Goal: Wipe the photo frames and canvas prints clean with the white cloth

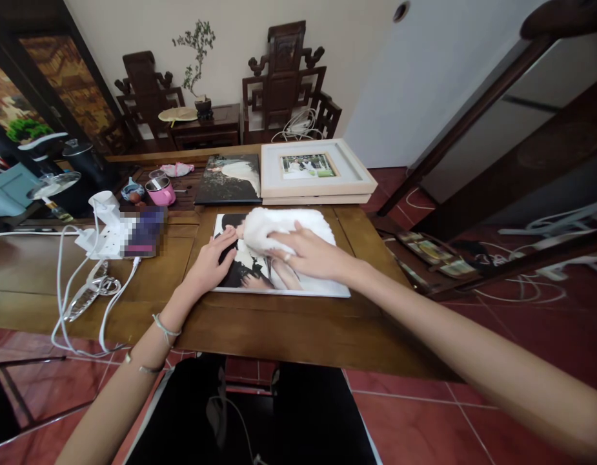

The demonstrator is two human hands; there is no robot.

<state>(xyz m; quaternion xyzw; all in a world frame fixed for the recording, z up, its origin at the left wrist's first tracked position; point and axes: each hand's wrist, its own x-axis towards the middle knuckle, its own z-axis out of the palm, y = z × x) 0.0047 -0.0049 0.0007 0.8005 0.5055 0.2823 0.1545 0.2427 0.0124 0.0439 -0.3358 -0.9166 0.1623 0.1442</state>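
Observation:
A photo panel (pixel 288 281) lies flat on the wooden table, its print partly covered by a fluffy white cloth (pixel 308 219). My right hand (pixel 308 250) presses the cloth against the picture, with fingers and thumb sunk into the folds. At the panel's left edge rests my left hand (pixel 212 260), open, its fingers stretched over the dark part of the print. Part of the picture is hidden under the cloth and my hands.
Behind the panel stand a dark photo panel (pixel 230 179) and a pale wooden picture frame (pixel 359 179). To the left are a white power strip (pixel 107 240) with looping cables, a silver hair clip (pixel 88 296) and a pink cup (pixel 163 196). The table's front edge (pixel 298 361) is near my lap.

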